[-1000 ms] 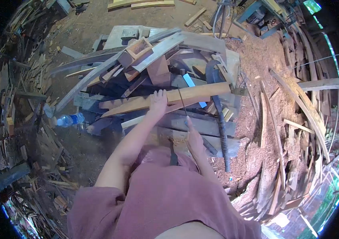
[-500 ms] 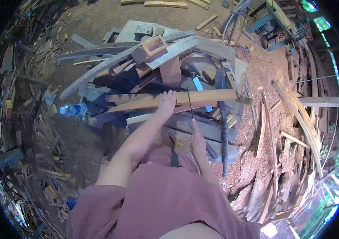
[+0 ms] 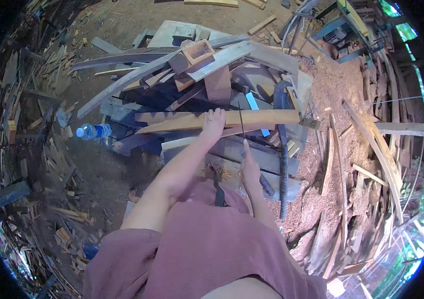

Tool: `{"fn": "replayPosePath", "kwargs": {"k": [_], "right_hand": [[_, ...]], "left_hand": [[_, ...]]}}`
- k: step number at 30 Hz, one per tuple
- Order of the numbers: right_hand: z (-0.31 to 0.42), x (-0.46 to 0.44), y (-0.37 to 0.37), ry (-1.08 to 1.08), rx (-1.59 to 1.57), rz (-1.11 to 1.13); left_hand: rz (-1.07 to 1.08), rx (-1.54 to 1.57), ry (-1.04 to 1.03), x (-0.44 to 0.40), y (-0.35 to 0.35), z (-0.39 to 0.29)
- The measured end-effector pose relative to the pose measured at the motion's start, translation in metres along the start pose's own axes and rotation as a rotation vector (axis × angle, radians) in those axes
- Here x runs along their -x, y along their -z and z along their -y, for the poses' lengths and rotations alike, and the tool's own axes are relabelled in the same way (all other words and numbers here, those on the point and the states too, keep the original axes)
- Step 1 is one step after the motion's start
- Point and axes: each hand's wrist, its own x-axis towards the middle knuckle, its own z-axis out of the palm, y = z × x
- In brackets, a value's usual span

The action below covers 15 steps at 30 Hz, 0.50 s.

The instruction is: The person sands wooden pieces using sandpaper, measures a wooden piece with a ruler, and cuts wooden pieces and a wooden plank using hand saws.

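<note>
A long pale board point(image 3: 267, 117) lies crosswise over a heap of wood. My left hand point(image 3: 214, 123) is closed over its near edge, left of the blade, pressing on it. My right hand point(image 3: 249, 168) is closed round the handle of a thin, dark-bladed tool point(image 3: 241, 119), which looks like a saw seen edge-on and crosses the board. Just right of the blade, a light-blue strip point(image 3: 253, 102) passes under the board. A dark curved tool with a wrapped handle point(image 3: 283, 164) stands farther right.
A water bottle point(image 3: 94, 131) lies at the left. Behind the board are a small wooden box point(image 3: 198, 52) and long grey planks point(image 3: 122, 89). Sawdust point(image 3: 329, 84) and long offcuts point(image 3: 374, 134) cover the right side. A machine with a motor point(image 3: 336, 36) stands at the back right.
The whole view has shifted, so the heap sits farther right in the picture. Both hands keep their grips, and the blade still crosses the board at about the same place.
</note>
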Motion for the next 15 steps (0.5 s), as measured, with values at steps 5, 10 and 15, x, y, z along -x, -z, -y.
{"fn": "replayPosePath", "kwargs": {"k": [5, 10, 15], "right_hand": [[0.015, -0.056, -0.001, -0.029, -0.058, 0.034], [0.009, -0.004, 0.008, -0.04, -0.077, 0.085], [0.018, 0.004, 0.006, -0.105, -0.04, 0.146]], "left_hand": [[0.122, 0.078, 0.043, -0.006, -0.002, 0.002], [0.092, 0.09, 0.033, -0.005, -0.001, 0.001], [0.098, 0.092, 0.018, -0.006, -0.003, 0.002]]}}
